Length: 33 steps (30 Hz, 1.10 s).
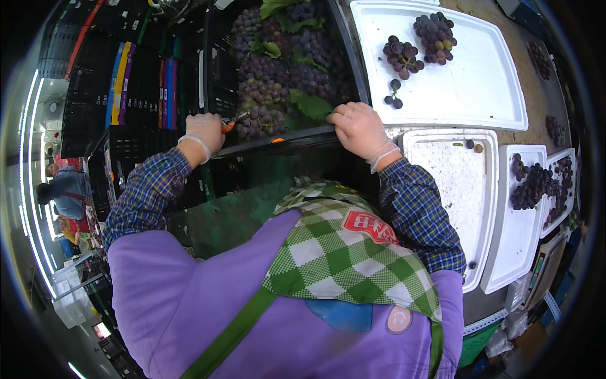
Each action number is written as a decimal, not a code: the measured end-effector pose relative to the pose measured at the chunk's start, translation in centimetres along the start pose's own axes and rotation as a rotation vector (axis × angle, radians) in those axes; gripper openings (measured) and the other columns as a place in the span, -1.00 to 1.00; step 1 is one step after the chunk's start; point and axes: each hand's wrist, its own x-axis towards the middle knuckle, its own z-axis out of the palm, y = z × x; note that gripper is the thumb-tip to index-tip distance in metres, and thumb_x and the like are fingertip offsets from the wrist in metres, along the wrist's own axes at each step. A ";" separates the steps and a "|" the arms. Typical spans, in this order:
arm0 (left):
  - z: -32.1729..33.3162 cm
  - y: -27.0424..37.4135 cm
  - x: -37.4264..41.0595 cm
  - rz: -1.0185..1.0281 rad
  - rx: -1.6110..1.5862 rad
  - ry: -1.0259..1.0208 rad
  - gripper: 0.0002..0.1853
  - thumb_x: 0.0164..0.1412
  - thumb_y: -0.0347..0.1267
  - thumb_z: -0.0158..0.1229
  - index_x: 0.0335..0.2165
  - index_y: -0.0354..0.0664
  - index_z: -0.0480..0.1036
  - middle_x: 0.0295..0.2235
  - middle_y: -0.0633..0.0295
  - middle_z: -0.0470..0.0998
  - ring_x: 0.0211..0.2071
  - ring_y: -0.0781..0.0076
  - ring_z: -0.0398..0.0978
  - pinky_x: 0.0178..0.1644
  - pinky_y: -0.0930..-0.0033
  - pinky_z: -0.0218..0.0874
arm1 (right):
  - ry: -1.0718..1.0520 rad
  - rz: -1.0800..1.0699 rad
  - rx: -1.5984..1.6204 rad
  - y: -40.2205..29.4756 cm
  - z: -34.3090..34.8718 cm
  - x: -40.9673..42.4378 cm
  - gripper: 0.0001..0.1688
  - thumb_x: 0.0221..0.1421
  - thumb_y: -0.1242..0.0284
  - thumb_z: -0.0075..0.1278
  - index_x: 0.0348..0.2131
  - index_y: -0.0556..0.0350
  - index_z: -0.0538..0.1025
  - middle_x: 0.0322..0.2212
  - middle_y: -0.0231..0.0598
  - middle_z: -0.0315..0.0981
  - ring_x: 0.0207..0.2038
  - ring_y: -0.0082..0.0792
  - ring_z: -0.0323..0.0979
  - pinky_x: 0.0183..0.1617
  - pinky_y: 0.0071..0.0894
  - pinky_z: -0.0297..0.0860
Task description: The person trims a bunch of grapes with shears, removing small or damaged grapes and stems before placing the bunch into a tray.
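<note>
A black plastic crate point(348, 57) lies before me, filled with bunches of dark grapes point(265, 71) and a few green grape leaves point(310, 104). My left hand point(204, 133), in a clear thin glove, is at the crate's near left corner. It holds orange-handled snips point(228, 126) whose metal tip points over the grapes; most of the handle is hidden in the hand. My right hand point(360, 129), gloved likewise, grips the crate's near right corner, with fingers curled over the rim.
Right of the crate, a white foam tray point(464, 90) holds small grape bunches point(434, 38). Nearer me stand a speckled foam tray point(445, 189) with loose grapes and another foam tray point(516, 237) with bunches. Stacked black crates point(142, 85) rise on the left. A person point(68, 192) is farther off.
</note>
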 end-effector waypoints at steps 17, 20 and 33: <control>-7.1 -2.2 -4.4 0.043 -0.135 0.508 -0.45 -0.01 -0.30 0.26 0.00 -0.23 0.43 -0.31 0.12 0.53 -0.27 0.07 0.50 -0.20 0.06 0.23 | 0.127 0.043 0.179 -0.1 -0.3 -0.2 -0.81 -0.02 0.63 0.01 -0.34 0.10 0.57 -0.29 -0.26 0.54 -0.25 -0.27 0.50 -0.09 -0.35 0.41; -10.2 -1.2 -5.3 0.105 -0.153 0.571 -0.44 -0.01 -0.34 0.25 0.01 -0.26 0.42 -0.30 0.11 0.51 -0.24 0.09 0.48 -0.19 0.09 0.21 | 0.391 0.429 0.941 0.4 -0.5 -0.8 -0.79 0.05 0.59 -0.04 -0.29 0.17 0.58 -0.25 -0.25 0.55 -0.28 -0.42 0.50 -0.11 -0.45 0.40; -23.9 9.4 -6.7 0.797 -0.249 0.790 -0.34 -0.15 -0.45 0.27 0.04 -0.25 0.38 -0.22 0.12 0.47 -0.17 0.11 0.40 -0.06 0.19 0.13 | 0.209 0.581 2.233 0.2 -14.1 -8.3 -0.16 0.33 -0.19 -0.37 0.27 0.03 0.20 0.09 -0.12 0.36 0.08 -0.27 0.41 0.03 -0.33 0.50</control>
